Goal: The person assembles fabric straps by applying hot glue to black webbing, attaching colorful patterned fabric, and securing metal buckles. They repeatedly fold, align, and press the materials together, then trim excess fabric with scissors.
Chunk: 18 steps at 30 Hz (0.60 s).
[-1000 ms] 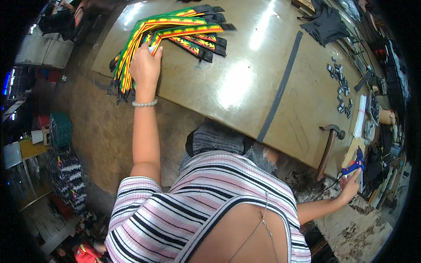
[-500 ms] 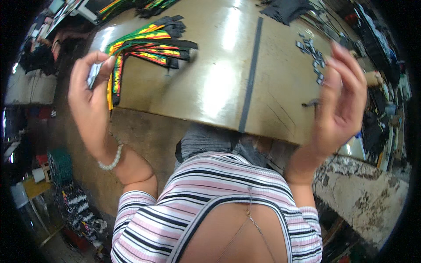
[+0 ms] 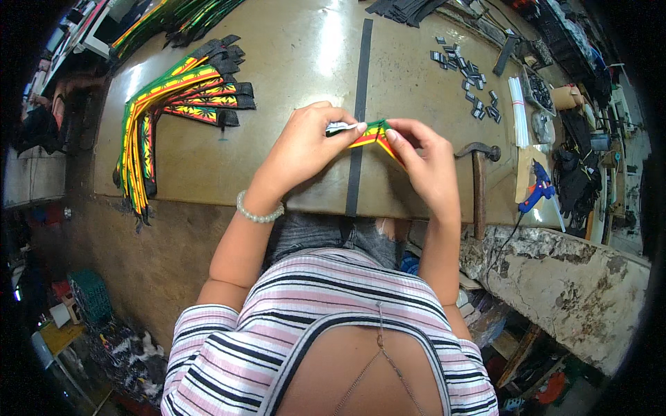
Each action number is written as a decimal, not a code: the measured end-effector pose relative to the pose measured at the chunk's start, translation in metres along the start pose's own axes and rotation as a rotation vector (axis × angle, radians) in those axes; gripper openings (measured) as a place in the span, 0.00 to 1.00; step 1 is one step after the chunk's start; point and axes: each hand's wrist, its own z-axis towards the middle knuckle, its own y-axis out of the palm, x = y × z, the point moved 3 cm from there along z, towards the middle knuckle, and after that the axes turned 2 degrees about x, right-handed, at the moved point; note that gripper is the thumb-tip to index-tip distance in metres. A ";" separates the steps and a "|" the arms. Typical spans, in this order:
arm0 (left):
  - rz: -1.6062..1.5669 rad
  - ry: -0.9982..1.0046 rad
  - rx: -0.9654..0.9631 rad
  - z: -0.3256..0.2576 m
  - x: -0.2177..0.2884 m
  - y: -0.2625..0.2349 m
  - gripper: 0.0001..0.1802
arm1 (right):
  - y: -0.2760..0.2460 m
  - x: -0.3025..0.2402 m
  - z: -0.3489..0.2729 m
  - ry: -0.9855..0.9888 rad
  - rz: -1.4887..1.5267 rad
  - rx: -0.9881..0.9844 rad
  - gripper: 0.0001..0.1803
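Over the middle of the table, my left hand (image 3: 305, 142) and my right hand (image 3: 427, 163) meet at a short stretch of patterned strap (image 3: 368, 136) in green, yellow and red. Each hand pinches it between thumb and fingertips, and it bends down beside my right thumb. A small white-and-black piece (image 3: 338, 127), its kind unclear, sticks out from the fingers of my left hand. To the left lies a fanned pile of similar straps (image 3: 139, 114) with black ends, some hanging over the table's near edge. Several small dark-and-white pieces (image 3: 466, 69) are scattered at the right.
A hammer (image 3: 479, 166) lies right of my right hand, its handle past the near edge. Farther right are a blue glue gun (image 3: 538, 188) with a cord, white sticks (image 3: 518, 111) and a tray of small parts (image 3: 538, 90). A dark band (image 3: 358, 83) crosses the table (image 3: 291, 76).
My left hand has moved right from the strap pile, and my right hand has come left from the small pieces. Both now hold one strap together at the middle.
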 end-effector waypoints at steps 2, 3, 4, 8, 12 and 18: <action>0.044 -0.034 0.003 0.000 -0.018 0.010 0.15 | 0.013 0.019 0.008 0.016 -0.021 -0.017 0.12; 0.094 -0.067 0.035 -0.001 -0.025 0.013 0.15 | 0.021 0.024 0.011 -0.034 -0.039 0.014 0.13; 0.151 -0.116 0.056 -0.001 -0.031 0.016 0.15 | 0.027 0.030 0.013 -0.018 -0.065 0.022 0.13; 0.155 -0.104 0.130 0.001 -0.040 0.022 0.14 | 0.036 0.046 0.015 0.042 -0.002 0.141 0.10; 0.218 -0.112 0.134 0.002 -0.038 0.025 0.15 | 0.036 0.045 0.017 -0.132 -0.136 0.117 0.10; 0.263 -0.153 0.142 0.001 -0.037 0.024 0.15 | 0.039 0.044 0.017 -0.161 -0.211 0.157 0.09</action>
